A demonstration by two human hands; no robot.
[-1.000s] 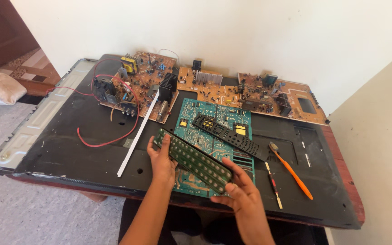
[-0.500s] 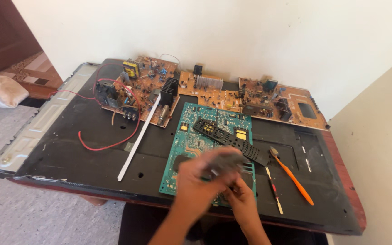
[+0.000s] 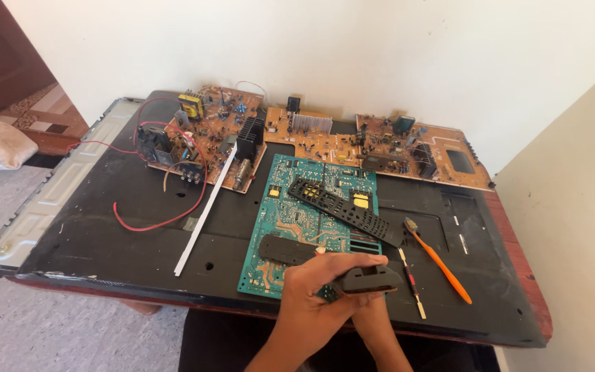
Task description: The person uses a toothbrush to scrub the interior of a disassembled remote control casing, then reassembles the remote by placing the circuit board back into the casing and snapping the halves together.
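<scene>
— What are the hands doing, down at the near edge?

— The left hand (image 3: 315,293) is wrapping over the right hand (image 3: 373,324), and between them they are gripping a dark plastic remote-control shell (image 3: 370,279) with a sliver of green circuit board showing under it. The fingers (image 3: 352,262) of the left hand are curling closed over the shell's top edge; the right hand is clamping it from beneath, though most of it is hidden.

— Where is it sitting, exactly?

— It is hanging in the air just over the near edge of the black panel serving as worktop (image 3: 105,234), beside the big green circuit board (image 3: 290,227).

— Anything risky?

— I would say so. If they are prying hard, the thin board could snap or the shell could slip off the edge. A loose black strip (image 3: 287,249) is lying on the green board, touching the left hand, and a knock could send it sliding.

— And further out?

— A black keypad cover full of holes (image 3: 346,210) is resting slantwise on the green board. To its right, an orange-handled brush (image 3: 439,262) and a slim probe tool (image 3: 411,282) are lying near each other. A white strip (image 3: 204,210) and a looping red wire (image 3: 153,220) are lying to the left; the wire could snag a sleeve. Three brown component-laden circuit boards (image 3: 311,138) are lining the far side against the pale wall (image 3: 311,48).
</scene>
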